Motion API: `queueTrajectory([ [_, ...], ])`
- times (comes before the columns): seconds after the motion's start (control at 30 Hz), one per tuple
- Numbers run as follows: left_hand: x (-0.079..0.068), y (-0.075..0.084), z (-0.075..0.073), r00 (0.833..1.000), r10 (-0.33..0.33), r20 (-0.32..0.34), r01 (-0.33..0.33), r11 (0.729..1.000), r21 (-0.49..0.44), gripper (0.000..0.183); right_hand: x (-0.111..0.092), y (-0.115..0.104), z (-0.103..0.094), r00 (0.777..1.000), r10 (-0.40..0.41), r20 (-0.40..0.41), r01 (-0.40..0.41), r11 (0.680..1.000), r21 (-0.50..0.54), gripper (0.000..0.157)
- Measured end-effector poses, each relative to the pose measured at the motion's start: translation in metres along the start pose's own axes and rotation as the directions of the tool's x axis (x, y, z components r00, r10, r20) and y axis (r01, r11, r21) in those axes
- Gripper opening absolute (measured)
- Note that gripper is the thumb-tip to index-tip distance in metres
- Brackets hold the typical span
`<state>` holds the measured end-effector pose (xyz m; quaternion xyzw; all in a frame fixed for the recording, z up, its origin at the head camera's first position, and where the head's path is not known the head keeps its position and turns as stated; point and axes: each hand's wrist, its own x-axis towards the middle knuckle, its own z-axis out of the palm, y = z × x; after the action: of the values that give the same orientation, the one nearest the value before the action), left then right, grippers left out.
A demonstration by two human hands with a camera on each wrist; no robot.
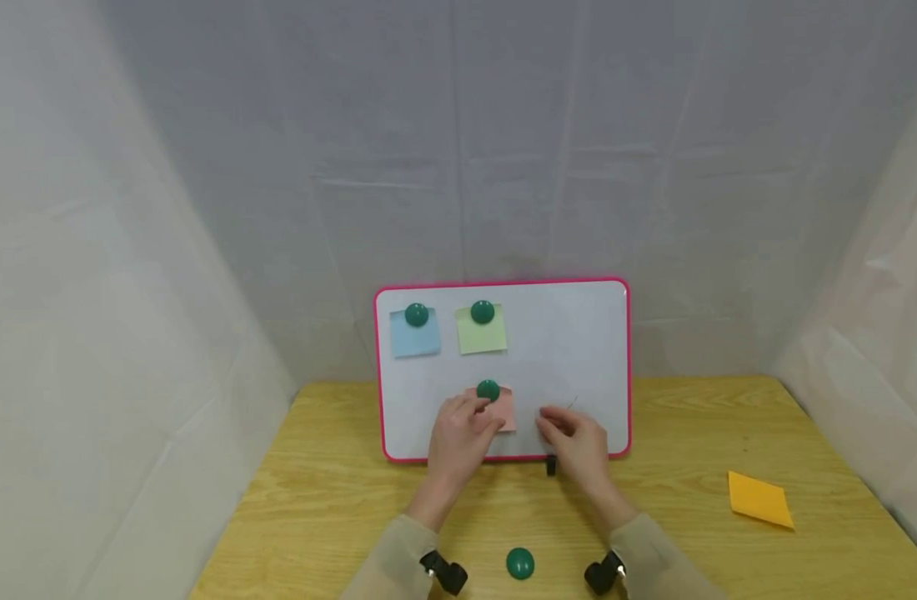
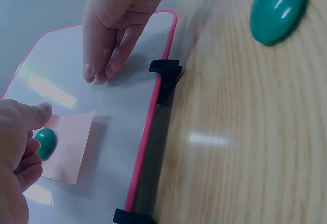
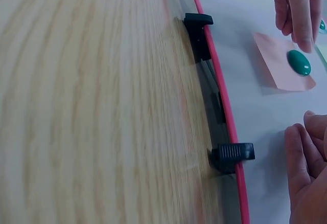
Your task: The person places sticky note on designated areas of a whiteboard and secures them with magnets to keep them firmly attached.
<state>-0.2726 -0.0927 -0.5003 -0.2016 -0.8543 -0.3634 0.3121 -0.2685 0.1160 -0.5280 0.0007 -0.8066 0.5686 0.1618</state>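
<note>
A white board with a pink frame (image 1: 578, 350) stands propped on the table. On its lower part a pink sticky note (image 1: 506, 410) lies under a round green magnet (image 1: 488, 390). My left hand (image 1: 458, 437) is at this note, its fingertips right beside the magnet and the thumb spread apart from them. My right hand (image 1: 578, 442) hovers in front of the board to the right of the pink note, fingers bent loosely and nothing visible between them. Higher up, a blue note (image 1: 415, 340) and a light green note (image 1: 483, 337) each hang under a green magnet.
Another green magnet (image 1: 520, 563) lies on the wooden table between my forearms. An orange sticky note (image 1: 760, 500) is at the right. Black clips (image 3: 232, 152) grip the board's bottom edge. Pale sheeting (image 1: 458, 167) closes off the back and sides.
</note>
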Motion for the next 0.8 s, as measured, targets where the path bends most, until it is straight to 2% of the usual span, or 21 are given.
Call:
queueTrajectory([
  [0.17,-0.007,-0.003,0.001,1.000,0.029,0.000,-0.029,1.000,-0.006,0.029,-0.002,0.003,-0.008,0.999,0.023,0.030,-0.023,1.000,0.000,0.022],
  [0.27,-0.011,-0.004,0.000,0.999,0.025,0.025,-0.025,0.999,-0.023,0.029,-0.003,0.004,-0.014,0.998,0.026,0.053,-0.026,1.000,-0.003,0.023],
  [0.57,-0.022,-0.003,-0.005,0.989,-0.016,0.147,0.030,0.996,-0.088,0.025,-0.004,0.015,-0.025,0.997,-0.004,0.077,0.007,0.999,-0.044,0.022],
  [0.8,-0.028,0.000,-0.009,0.969,-0.059,0.240,0.103,0.979,-0.178,0.023,-0.006,0.016,-0.035,0.995,0.000,0.101,0.003,0.999,-0.033,0.022],
])
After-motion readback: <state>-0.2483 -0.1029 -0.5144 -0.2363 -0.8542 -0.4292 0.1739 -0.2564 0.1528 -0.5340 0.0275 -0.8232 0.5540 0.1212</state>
